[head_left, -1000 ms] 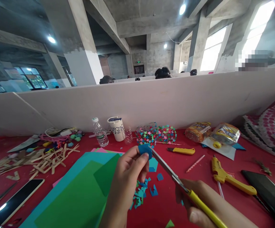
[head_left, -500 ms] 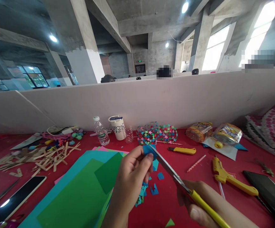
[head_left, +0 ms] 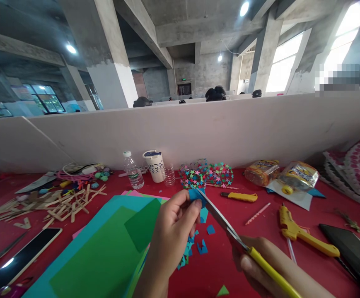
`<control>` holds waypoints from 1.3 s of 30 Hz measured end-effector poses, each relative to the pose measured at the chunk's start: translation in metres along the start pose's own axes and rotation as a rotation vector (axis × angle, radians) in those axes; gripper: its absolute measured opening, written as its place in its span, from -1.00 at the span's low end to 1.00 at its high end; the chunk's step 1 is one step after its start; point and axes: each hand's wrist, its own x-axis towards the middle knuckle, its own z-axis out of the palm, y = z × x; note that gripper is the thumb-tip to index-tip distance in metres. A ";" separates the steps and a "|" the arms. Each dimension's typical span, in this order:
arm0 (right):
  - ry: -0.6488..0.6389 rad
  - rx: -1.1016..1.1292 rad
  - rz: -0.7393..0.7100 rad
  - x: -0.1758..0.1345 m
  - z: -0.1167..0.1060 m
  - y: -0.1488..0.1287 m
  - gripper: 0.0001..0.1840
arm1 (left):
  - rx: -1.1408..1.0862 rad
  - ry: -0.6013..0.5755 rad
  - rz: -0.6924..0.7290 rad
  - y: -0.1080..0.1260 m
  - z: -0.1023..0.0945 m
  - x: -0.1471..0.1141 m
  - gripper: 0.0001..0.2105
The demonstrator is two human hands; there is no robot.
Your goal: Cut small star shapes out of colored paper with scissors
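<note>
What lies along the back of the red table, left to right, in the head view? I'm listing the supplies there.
Craft sticks → water bottle → paper cup → star-patterned piece → yellow utility knife → snack packets → yellow glue gun.

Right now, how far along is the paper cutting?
Done: blue offcuts litter the red table. In hand: left hand pinches a small blue piece, with the scissors in the right hand at its edge. Left: large green and teal sheets look uncut.

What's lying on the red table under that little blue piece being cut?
Below the blue paper piece, small blue paper scraps lie scattered on the red table. The left hand hides any others.
</note>
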 end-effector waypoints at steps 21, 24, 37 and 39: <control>-0.136 0.015 0.017 0.008 -0.008 -0.016 -0.25 | -0.003 -0.010 -0.009 -0.002 -0.002 0.001 -0.75; -0.160 0.010 0.000 0.010 -0.009 -0.018 -0.27 | -0.009 -0.003 -0.014 -0.001 -0.002 0.000 -0.75; -0.155 0.051 -0.040 0.015 -0.010 -0.012 -0.33 | -0.024 -0.024 -0.013 -0.002 -0.003 0.001 -0.77; -0.160 0.041 -0.048 0.016 -0.011 -0.011 -0.32 | -0.016 -0.072 -0.014 -0.003 -0.006 0.003 -0.78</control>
